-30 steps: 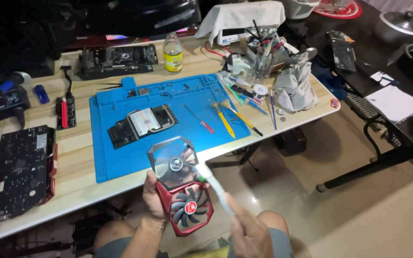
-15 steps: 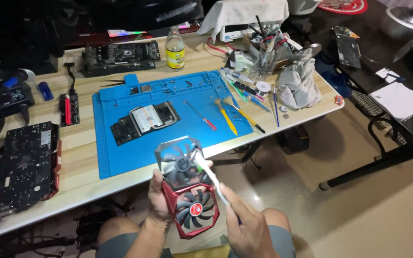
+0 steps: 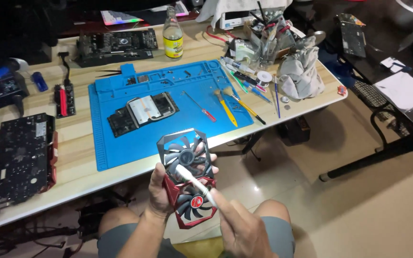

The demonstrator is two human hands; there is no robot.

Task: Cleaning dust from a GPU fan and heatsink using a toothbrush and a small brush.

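Dual-fan shroud (image 3: 187, 179), red and black, held above the lap just off the table (image 3: 80, 165) edge; long axis runs away from the person, fans facing up. Left hand (image 3: 161, 191) clasps its left side, fingers curled shut. Right hand (image 3: 242, 227) pinches a white brush (image 3: 196, 184), tip touching the upper fan.

Open floor lies right of the wooden table (image 3: 82, 157). On the blue rectangular work mat (image 3: 120, 153), the near strip is free; a dismantled black circuit board (image 3: 142, 111), red-handled screwdriver (image 3: 200, 107) and yellow-handled brush (image 3: 225, 109) obstruct its centre.
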